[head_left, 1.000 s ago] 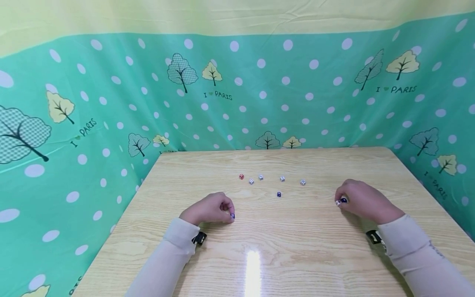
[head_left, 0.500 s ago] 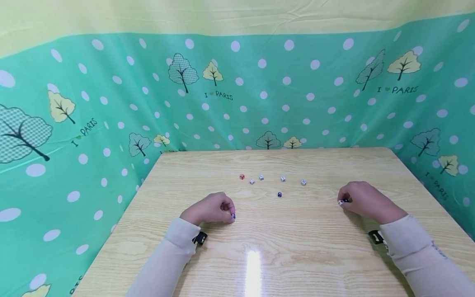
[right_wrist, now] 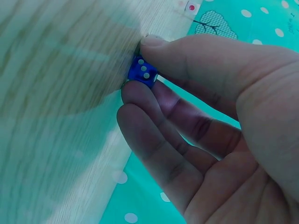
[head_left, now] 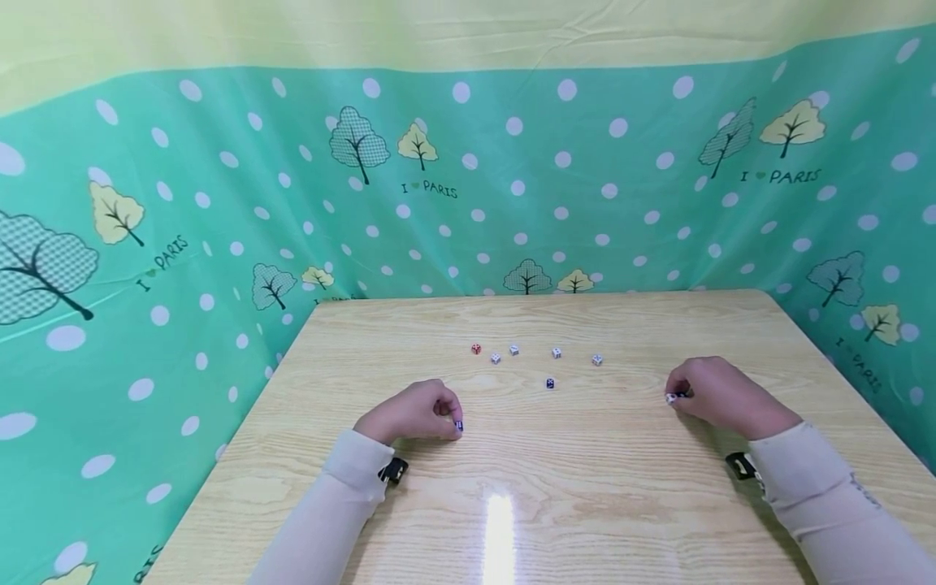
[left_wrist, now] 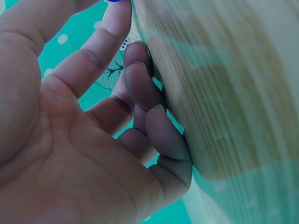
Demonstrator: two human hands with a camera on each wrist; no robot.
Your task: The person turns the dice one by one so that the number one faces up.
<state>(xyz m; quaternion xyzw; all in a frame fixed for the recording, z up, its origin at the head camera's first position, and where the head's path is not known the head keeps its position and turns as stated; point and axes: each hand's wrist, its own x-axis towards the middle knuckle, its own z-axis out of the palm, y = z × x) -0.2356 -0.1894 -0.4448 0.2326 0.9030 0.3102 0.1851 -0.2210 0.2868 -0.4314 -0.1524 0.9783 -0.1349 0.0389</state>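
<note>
left hand [head_left: 413, 410]: thumb and index finger closed in a pinch on a blue die [head_left: 458, 426], other fingers curled, low over the tabletop [head_left: 585, 455], left of centre. left wrist view catches only a sliver of blue at its top edge. right hand [head_left: 720, 396]: fingers pinched, gap just filled by dice, a dark blue die [right_wrist: 143, 71] with three pips facing the wrist camera, plus a white die [head_left: 670, 399] poking out at the fingertips; it's on the right side. can't tell if the held dice touch the wood. between and beyond the hands, loose row, left to right: red die [head_left: 476, 348], first white [head_left: 495, 358], second white [head_left: 514, 350], third white [head_left: 556, 353], fourth white [head_left: 596, 360]. loose blue [head_left: 550, 383] sits nearer the person, just below the third white. green dotted cloth [head_left: 468, 219] behind.
</note>
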